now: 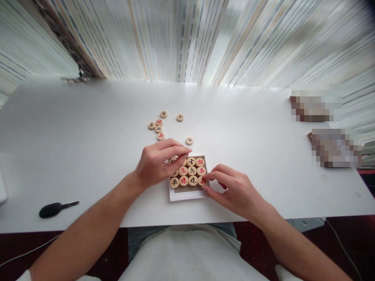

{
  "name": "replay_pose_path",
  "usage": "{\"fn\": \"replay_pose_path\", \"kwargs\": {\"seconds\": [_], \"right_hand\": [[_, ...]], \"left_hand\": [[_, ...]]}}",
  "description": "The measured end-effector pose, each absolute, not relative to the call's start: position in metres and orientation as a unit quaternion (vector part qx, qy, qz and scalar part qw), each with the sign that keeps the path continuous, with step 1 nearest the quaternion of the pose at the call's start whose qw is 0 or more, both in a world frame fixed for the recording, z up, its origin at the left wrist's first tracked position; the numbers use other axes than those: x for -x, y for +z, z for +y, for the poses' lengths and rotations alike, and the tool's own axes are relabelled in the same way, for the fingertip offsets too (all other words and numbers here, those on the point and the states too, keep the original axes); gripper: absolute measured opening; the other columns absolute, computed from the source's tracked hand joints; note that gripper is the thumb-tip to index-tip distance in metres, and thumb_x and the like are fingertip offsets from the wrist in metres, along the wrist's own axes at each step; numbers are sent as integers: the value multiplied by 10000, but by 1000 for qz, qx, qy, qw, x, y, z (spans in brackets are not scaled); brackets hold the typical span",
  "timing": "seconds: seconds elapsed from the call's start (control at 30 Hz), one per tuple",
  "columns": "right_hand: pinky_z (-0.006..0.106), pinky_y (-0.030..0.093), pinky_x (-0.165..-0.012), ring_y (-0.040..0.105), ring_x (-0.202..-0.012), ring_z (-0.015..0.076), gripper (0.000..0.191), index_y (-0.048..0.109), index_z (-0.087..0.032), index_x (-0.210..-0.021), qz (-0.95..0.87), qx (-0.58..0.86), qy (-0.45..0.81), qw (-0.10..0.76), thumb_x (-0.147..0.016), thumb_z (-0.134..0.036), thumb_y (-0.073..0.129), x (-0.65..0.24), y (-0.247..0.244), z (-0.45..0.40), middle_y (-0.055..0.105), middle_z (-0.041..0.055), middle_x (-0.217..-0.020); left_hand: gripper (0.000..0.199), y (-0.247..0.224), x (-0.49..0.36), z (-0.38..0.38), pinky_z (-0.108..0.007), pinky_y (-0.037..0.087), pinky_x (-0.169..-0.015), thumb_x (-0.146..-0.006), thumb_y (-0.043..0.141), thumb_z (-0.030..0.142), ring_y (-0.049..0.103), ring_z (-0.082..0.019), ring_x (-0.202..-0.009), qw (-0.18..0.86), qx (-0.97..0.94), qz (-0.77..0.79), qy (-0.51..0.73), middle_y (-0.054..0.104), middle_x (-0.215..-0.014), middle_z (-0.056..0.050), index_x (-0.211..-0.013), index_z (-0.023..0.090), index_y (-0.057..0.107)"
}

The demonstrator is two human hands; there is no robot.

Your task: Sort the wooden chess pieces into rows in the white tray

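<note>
A shallow white box (190, 195) holds rows of round, pale Chinese chess pieces with red or black characters. My right hand (234, 188) reaches in from the box's right side, thumb and index finger around a red-marked Chinese chess piece (202, 180) at the right end of the nearest row. Over the box's far left corner hovers my left hand (159, 160), fingers stretched to the right and thumb slightly below them; nothing shows between them. It hides some pieces in the box. One black-marked piece (190, 140) lies on the table just beyond its fingertips.
Several loose pieces (158, 129) lie farther back on the white table (88, 148). A black object with a thin handle (51, 210) is near the front left edge. Two blurred-out items (335, 148) sit at the right; a striped curtain (187, 43) hangs behind.
</note>
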State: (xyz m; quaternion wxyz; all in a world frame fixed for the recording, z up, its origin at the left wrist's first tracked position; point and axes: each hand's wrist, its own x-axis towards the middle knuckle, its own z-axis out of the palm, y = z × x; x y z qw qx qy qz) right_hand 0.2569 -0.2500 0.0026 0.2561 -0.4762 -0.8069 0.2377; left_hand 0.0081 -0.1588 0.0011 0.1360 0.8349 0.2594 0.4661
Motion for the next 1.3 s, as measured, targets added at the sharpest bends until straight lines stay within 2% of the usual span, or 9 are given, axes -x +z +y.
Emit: {"fn": "replay_pose_path", "kwargs": {"seconds": [0.17, 0.47, 0.67, 0.77, 0.8, 0.9, 1.1, 1.3], "right_hand": [[259, 464, -538, 606, -613, 128, 88, 749, -203, -1046, -810, 475, 233, 254, -995, -233, 683, -257, 4, -248, 722, 60, -907], [273, 484, -553, 549, -577, 126, 73, 737, -225, -1041, -811, 465, 223, 276, -977, -247, 712, -264, 20, -243, 732, 51, -891], [298, 430, -539, 484, -547, 123, 61, 764, -225, -952, -800, 476, 193, 309, -944, -283, 748, -272, 47, -206, 696, 25, -772], [300, 371, -508, 454, -516, 120, 137, 788, -202, -871, -754, 509, 236, 342, -919, -326, 753, -268, 50, -170, 630, 0, -641], [296, 363, -502, 463, -516, 123, 172, 794, -190, -862, -727, 522, 271, 355, -912, -348, 749, -266, 48, -156, 625, -2, -613], [286, 398, -525, 548, -581, 137, 238, 784, -156, -842, -634, 536, 370, 416, -861, -392, 763, -254, 29, -119, 707, 43, -713], [285, 439, -567, 587, -600, 145, 302, 760, -137, -849, -622, 534, 378, 431, -886, -432, 707, -236, -21, -94, 719, 52, -712], [287, 440, -593, 597, -636, 154, 254, 780, -144, -887, -652, 518, 353, 428, -912, -381, 692, -240, -32, -106, 731, 47, -734]], "left_hand": [[150, 1, -8, -159, -238, 639, -751, -939, 718, 93, 775, -147, -797, 134, -835, 260, 467, 817, -920, -50, -1012, 197, 796], [155, 0, -7, -158, -244, 634, -750, -939, 715, 88, 775, -146, -802, 136, -834, 258, 469, 817, -925, -56, -1024, 190, 795], [138, 3, -2, -153, -257, 629, -734, -940, 716, 104, 773, -150, -784, 113, -826, 277, 477, 821, -902, -43, -996, 194, 804], [127, 3, 5, -146, -269, 619, -731, -926, 731, 102, 771, -157, -776, 96, -812, 306, 487, 821, -885, -44, -978, 187, 810], [122, 3, 8, -143, -277, 616, -735, -923, 734, 104, 772, -162, -778, 90, -807, 318, 489, 823, -881, -45, -971, 184, 812], [106, 0, 16, -134, -297, 607, -738, -924, 734, 128, 768, -173, -766, 75, -790, 354, 494, 827, -870, -45, -955, 185, 818], [92, -9, 27, -122, -288, 592, -710, -929, 734, 188, 738, -162, -701, 89, -750, 433, 491, 819, -821, -33, -937, 187, 825], [112, -10, 29, -122, -284, 605, -740, -926, 730, 189, 763, -169, -746, 108, -740, 460, 479, 836, -869, -52, -962, 167, 834]]}}
